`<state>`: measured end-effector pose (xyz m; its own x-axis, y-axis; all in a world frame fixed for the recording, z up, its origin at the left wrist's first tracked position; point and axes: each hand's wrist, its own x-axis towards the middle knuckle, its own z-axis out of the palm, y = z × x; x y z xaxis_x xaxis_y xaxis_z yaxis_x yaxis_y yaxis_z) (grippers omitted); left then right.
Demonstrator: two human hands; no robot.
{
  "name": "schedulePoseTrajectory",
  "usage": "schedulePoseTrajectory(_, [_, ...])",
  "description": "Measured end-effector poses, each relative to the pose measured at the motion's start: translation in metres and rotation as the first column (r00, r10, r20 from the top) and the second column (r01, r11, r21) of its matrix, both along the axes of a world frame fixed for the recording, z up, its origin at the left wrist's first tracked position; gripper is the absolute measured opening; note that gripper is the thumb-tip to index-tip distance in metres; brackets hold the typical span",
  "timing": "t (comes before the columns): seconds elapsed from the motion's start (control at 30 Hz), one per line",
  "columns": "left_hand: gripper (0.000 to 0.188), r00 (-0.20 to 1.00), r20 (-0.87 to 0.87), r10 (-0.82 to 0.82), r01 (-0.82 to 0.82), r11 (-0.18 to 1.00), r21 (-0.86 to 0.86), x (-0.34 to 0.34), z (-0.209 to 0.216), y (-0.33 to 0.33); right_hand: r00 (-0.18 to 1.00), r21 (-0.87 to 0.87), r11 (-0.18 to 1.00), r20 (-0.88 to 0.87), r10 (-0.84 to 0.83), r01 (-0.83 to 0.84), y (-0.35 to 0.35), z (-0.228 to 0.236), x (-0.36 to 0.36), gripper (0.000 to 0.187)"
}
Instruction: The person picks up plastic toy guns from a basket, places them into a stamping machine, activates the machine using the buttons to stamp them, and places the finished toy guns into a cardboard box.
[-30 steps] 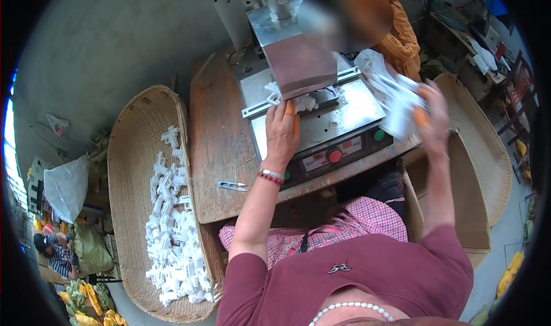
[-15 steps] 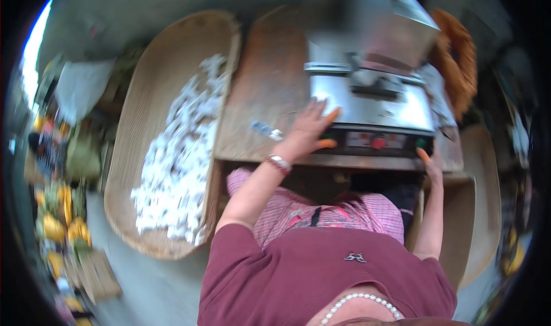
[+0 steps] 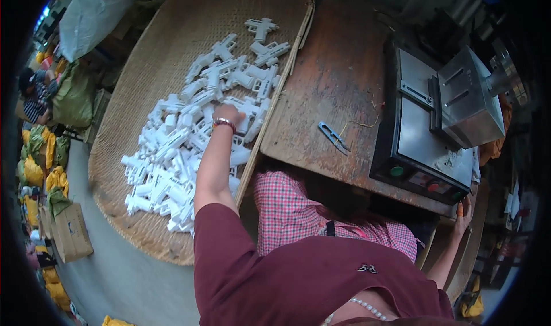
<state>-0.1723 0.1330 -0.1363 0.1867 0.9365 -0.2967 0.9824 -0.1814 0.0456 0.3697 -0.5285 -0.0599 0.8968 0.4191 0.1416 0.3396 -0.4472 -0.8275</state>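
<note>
I find white toy pistols (image 3: pixel 166 191) around the left hand (image 3: pixel 228 115), whose closure I cannot determine, in a woven basket (image 3: pixel 135 90), wooden table (image 3: pixel 321 85) to its right, floor (image 3: pixel 120 274) leftward below.

Maroon short-sleeved top (image 3: pixel 321 280), dark metallic ornament (image 3: pixel 367 268) at chest. String of whitish beads (image 3: pixel 370 309) at neck. Pink-and-white checked garment (image 3: pixel 287 217) over legs. Silvery band (image 3: pixel 222 121) plus dark red beaded bracelet (image 3: pixel 233 129) at left wrist. Orange finger cover (image 3: pixel 460 209) on right hand (image 3: pixel 462 218).
</note>
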Motion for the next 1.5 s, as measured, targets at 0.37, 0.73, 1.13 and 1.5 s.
schedulePoseTrajectory(0.37, [0.051,0.837,0.547,-0.016,-0.279,0.848,0.451,-0.035,-0.047,-0.022,0.915,-0.077,0.996,0.396,0.070,-0.043,0.145,0.080,-0.033,0.036])
schedulePoseTrajectory(0.73, [0.053,0.149,0.652,-0.744,0.268,0.665,0.697,0.238,0.149,-0.289,0.741,0.074,0.942,0.640,0.206,-0.326,0.254,0.082,0.005,0.021])
schedulePoseTrajectory(1.13, [0.032,0.349,0.426,-0.835,0.301,0.530,0.793,0.393,0.172,-0.303,0.713,0.210,0.931,0.600,-0.363,0.297,-0.026,0.149,-0.102,0.033])
schedulePoseTrajectory(1.5, [0.079,0.261,0.285,-0.922,0.721,0.382,0.578,0.272,0.163,-0.291,0.992,-0.009,0.992,0.007,0.128,-0.128,0.044,0.012,-0.013,0.079])
